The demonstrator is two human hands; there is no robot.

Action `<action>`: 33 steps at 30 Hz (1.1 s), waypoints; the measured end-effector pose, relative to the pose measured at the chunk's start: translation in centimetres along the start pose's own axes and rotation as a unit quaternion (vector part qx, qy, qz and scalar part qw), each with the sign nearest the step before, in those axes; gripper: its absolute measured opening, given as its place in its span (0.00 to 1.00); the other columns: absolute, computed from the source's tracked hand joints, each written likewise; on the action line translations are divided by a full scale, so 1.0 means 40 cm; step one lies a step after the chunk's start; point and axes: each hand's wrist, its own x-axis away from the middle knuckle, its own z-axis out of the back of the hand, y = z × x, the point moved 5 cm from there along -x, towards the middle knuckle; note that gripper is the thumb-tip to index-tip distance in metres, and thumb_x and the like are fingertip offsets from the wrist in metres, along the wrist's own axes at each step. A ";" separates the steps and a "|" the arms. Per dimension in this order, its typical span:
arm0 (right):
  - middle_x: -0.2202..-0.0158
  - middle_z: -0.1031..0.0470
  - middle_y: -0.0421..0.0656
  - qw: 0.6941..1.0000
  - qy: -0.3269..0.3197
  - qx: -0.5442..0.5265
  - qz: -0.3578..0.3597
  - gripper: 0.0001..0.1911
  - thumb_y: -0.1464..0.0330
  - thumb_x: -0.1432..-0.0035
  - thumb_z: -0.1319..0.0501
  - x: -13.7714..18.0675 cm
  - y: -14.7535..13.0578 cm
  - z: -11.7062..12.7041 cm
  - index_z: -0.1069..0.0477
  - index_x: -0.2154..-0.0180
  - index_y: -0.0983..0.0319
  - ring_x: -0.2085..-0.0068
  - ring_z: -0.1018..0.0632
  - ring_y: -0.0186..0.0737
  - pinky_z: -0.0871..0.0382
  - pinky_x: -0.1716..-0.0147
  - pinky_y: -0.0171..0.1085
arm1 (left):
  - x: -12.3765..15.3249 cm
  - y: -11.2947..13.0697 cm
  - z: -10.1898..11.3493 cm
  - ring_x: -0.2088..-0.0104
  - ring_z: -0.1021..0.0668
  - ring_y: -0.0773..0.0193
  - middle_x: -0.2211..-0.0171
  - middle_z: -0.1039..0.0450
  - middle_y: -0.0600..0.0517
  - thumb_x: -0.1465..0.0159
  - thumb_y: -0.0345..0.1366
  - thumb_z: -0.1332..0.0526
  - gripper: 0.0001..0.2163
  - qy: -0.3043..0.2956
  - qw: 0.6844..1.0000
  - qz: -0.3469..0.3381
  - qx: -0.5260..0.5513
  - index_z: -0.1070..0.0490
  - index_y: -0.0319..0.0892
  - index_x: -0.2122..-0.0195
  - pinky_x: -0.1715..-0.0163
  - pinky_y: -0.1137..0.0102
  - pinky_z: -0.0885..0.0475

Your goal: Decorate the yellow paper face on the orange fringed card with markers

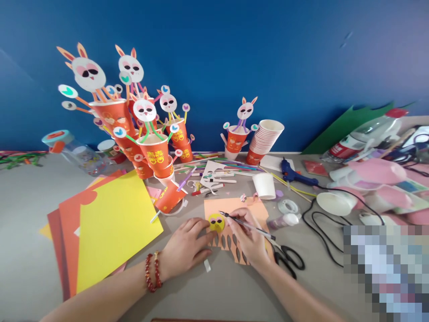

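My right hand (pixel 246 230) is closed around a clear pen with a black grip (pixel 250 223). The pen's tip points left, just above a yellow paper circle (pixel 216 227) that bears a drawn face with pink and black eyes. Flat beside it, my left hand (pixel 189 243) has its fingers stretched out, fingertips resting at the circle's left and lower edge. Beneath the circle lies a peach paper sheet (pixel 231 208) with leaf-shaped holes cut through its lower part. Scissors with black handles (pixel 291 258) lie to the right of my right hand, partly hidden behind it.
Red paper cups with rabbit figures (pixel 152 150) stand at the back left, beside coloured sheets (pixel 114 223). A cup stack (pixel 266 138), a blue glue gun (pixel 296 173), its black cord, tape (pixel 287 206) and a bottle (pixel 365 134) occupy the right. Pens lie behind the peach sheet.
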 end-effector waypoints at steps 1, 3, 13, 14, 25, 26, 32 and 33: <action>0.69 0.28 0.40 1.000 0.004 -0.011 -0.001 0.07 0.62 0.35 0.37 0.006 -0.001 0.002 0.29 0.62 0.59 0.73 0.26 0.34 0.31 0.75 0.32 | 0.000 -0.001 0.003 0.45 0.28 0.49 0.44 0.31 0.43 0.30 0.38 0.41 0.16 0.009 1.000 0.001 0.011 0.30 0.45 0.42 0.46 0.54 0.28; 0.66 0.27 0.40 0.999 0.012 -0.051 -0.009 0.06 0.62 0.33 0.38 0.020 -0.003 0.010 0.29 0.59 0.58 0.76 0.28 0.31 0.33 0.79 0.31 | -0.001 -0.003 0.013 0.46 0.27 0.51 0.46 0.29 0.43 0.29 0.36 0.43 0.14 0.039 0.999 0.002 0.037 0.28 0.45 0.44 0.46 0.56 0.27; 0.72 0.23 0.39 0.964 -0.074 0.081 0.241 0.15 0.77 0.39 0.39 0.052 -0.151 0.022 0.27 0.55 0.54 0.75 0.23 0.36 0.28 0.74 0.35 | -0.003 0.005 0.070 0.54 0.22 0.59 0.57 0.22 0.48 0.29 0.29 0.46 0.09 0.186 0.977 -0.011 0.104 0.25 0.43 0.57 0.51 0.64 0.26; 0.72 0.22 0.38 0.954 -0.080 0.095 0.271 0.16 0.78 0.41 0.38 0.061 -0.167 0.015 0.28 0.55 0.53 0.75 0.22 0.38 0.27 0.73 0.36 | -0.004 0.003 0.071 0.55 0.22 0.60 0.58 0.22 0.48 0.29 0.29 0.46 0.10 0.184 0.976 -0.003 0.117 0.25 0.44 0.56 0.52 0.65 0.26; 0.76 0.23 0.37 0.944 0.003 0.083 0.320 0.17 0.79 0.45 0.37 0.086 -0.208 0.039 0.29 0.58 0.53 0.79 0.23 0.39 0.28 0.77 0.38 | -0.165 -0.049 0.104 0.50 0.23 0.55 0.52 0.24 0.45 0.30 0.31 0.43 0.10 0.048 0.994 0.059 -0.073 0.25 0.41 0.52 0.48 0.61 0.27; 0.76 0.23 0.37 0.940 -0.003 0.087 0.329 0.17 0.79 0.45 0.36 0.086 -0.210 0.037 0.29 0.58 0.53 0.79 0.23 0.40 0.28 0.76 0.38 | -0.200 -0.057 0.107 0.48 0.24 0.54 0.52 0.24 0.44 0.30 0.31 0.43 0.10 0.044 0.993 0.064 -0.087 0.24 0.40 0.52 0.46 0.59 0.28; 0.75 0.25 0.38 0.970 -0.007 0.033 0.240 0.09 0.75 0.39 0.38 0.075 -0.156 0.035 0.28 0.60 0.55 0.78 0.25 0.36 0.31 0.76 0.35 | -0.317 -0.109 0.103 0.54 0.21 0.50 0.60 0.22 0.42 0.33 0.30 0.41 0.07 0.019 0.979 0.140 -0.144 0.22 0.40 0.64 0.53 0.60 0.25; 0.75 0.26 0.38 0.979 0.017 0.010 0.203 0.05 0.73 0.37 0.38 0.069 -0.140 0.041 0.28 0.61 0.56 0.78 0.26 0.36 0.31 0.77 0.34 | -0.316 -0.112 0.100 0.53 0.21 0.50 0.59 0.22 0.42 0.34 0.31 0.39 0.05 0.015 0.978 0.149 -0.147 0.22 0.40 0.63 0.54 0.60 0.25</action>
